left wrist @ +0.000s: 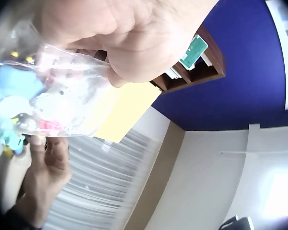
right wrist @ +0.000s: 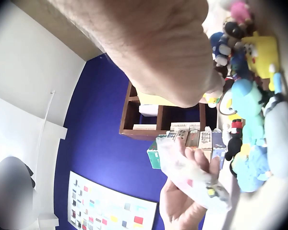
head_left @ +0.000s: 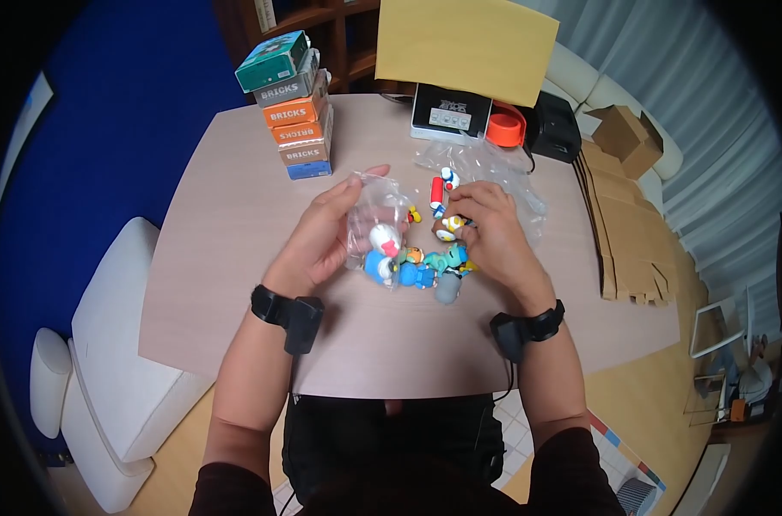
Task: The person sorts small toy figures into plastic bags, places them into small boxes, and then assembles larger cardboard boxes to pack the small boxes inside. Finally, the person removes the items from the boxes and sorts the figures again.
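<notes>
My left hand (head_left: 318, 236) grips a clear plastic bag (head_left: 367, 199) by its upper part. Through the plastic show a white toy figure with a pink bow (head_left: 386, 239) and a blue toy figure (head_left: 377, 268). The fingers of my right hand (head_left: 498, 236) curl at a small white and yellow toy figure (head_left: 450, 227), partly hidden by them. Between the hands lie a turquoise figure (head_left: 445, 260), a grey one (head_left: 447, 289) and a blue one (head_left: 418, 276). A yellow square figure (right wrist: 265, 55) shows in the right wrist view.
Stacked boxes (head_left: 298, 133) stand at the table's back left. Behind the toys are a crumpled clear plastic sheet (head_left: 515, 189), a red round object (head_left: 505, 129), a black device (head_left: 554, 127) and a yellow board (head_left: 468, 52). Flattened cardboard (head_left: 627, 232) leans along the right edge.
</notes>
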Available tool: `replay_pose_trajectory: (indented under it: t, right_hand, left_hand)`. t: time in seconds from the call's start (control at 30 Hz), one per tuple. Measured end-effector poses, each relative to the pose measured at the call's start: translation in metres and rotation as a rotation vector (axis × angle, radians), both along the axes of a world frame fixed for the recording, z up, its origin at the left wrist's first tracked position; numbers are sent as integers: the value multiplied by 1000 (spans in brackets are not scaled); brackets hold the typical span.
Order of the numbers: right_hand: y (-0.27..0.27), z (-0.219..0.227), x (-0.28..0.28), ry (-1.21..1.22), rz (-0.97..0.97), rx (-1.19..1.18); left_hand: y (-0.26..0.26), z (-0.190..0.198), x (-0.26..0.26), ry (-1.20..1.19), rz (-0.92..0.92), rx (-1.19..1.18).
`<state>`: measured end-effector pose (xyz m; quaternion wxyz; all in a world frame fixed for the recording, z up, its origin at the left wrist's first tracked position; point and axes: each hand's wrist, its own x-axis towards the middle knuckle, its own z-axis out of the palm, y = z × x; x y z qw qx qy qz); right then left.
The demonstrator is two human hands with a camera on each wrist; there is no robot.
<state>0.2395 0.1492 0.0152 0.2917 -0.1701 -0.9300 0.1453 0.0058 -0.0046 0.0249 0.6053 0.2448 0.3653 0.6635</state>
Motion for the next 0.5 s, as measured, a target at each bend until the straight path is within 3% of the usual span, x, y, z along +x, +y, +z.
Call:
replay_pose_trajectory:
  t: [0.07, 0.23, 0.4, 0.5]
  right_hand:
    - [1, 2, -1, 26, -9, -37]
    - [-2, 5, -4, 129, -47, -98]
    - [-10, 4, -9, 313, -173, -487]
    - [-11, 4, -10, 316, -170, -452]
  left_hand:
    - [1, -1, 1, 172, -36, -66]
    - [2, 0, 7, 261, -2, -77]
    - [-1, 0, 9, 306, -20, -45]
    - [-1, -4, 7, 464, -42, -41]
